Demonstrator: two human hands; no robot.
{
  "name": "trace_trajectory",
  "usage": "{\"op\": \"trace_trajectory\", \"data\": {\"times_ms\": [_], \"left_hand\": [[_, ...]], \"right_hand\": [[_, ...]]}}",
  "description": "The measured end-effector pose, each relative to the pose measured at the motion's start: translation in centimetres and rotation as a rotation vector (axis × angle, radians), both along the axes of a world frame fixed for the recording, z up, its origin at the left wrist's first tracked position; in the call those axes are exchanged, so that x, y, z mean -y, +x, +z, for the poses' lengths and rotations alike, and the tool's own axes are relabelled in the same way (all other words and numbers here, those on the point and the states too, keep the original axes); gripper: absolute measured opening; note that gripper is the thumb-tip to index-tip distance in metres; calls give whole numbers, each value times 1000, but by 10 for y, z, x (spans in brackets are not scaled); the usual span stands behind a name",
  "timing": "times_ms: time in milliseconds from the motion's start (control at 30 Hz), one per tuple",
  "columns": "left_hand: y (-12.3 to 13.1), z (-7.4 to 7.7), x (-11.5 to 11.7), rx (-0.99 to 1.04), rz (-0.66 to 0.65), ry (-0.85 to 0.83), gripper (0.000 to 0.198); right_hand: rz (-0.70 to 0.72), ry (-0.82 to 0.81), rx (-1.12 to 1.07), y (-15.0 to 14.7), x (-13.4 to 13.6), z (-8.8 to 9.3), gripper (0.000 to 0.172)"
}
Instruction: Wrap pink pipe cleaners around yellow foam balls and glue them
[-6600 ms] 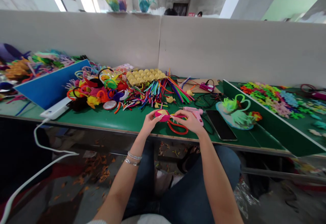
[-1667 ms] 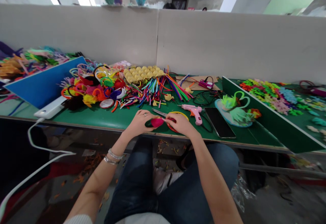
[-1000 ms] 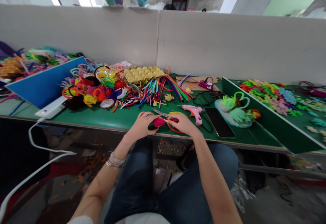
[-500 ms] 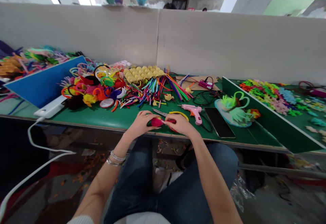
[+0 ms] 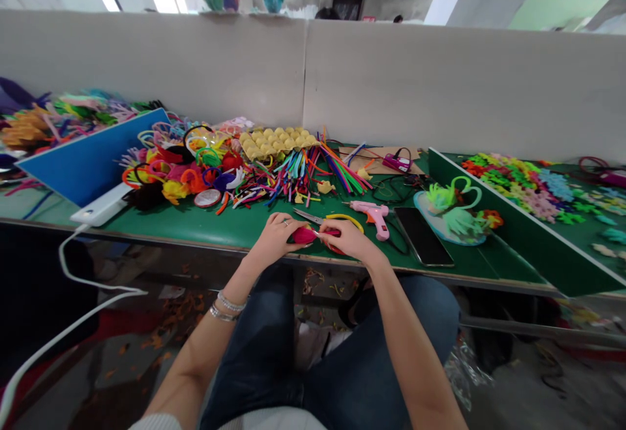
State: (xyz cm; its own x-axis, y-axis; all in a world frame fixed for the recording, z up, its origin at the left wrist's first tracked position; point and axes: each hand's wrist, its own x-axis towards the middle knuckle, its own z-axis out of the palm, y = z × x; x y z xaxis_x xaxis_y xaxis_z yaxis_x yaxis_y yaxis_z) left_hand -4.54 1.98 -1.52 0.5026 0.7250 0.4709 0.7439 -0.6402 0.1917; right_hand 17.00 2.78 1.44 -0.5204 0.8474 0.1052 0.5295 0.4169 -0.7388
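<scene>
A crimson fuzzy piece (image 5: 304,235) lies between my hands, just over the table's front edge. My left hand (image 5: 277,237) grips its left part with the fingertips. My right hand (image 5: 348,239) is closed at the piece's right end, pinching a thin part of it; more red shows under those fingers. Right behind my hands lie scissors (image 5: 344,216) with yellow handles, blades pointing left and partly covered by my right hand. A pink glue gun (image 5: 372,215) rests to the right of the scissors.
A black phone (image 5: 422,235) and a tray of green fuzzy pieces (image 5: 452,218) lie on the right, before a green divider (image 5: 518,228). Pipe cleaners (image 5: 298,172), a yellow egg carton (image 5: 278,141) and a colourful heap (image 5: 183,169) fill the back. A white power strip (image 5: 102,207) sits left.
Both hands hold nearly the same pose, with the crimson piece still between them. The whole view has shifted very slightly.
</scene>
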Motion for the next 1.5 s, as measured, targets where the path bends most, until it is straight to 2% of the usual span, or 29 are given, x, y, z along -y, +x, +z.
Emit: {"op": "trace_trajectory", "data": {"times_ms": [233,400,500,667,1033,1167,1400,1500], "left_hand": [[2,0,0,-44,9,66,44],[3,1,-2,-62,-1,91,43],[3,-1,-3,-52,-5,83,43],[2,-3,-6,-10,2,22,46],[8,9,1,-69,84,-30,42],[12,11,4,-127,155,-43,45],[20,21,9,-155,289,-230,45],[23,24,8,-175,312,-253,44]], "right_hand": [[13,30,44,0,2,3,18],[12,168,149,-3,7,9,16],[1,228,205,-4,9,10,16],[2,213,215,-4,8,10,18],[-16,250,220,-5,10,10,15],[-29,291,221,-5,8,8,15],[-48,306,242,-3,4,5,15],[-55,365,301,-2,3,3,20]]}}
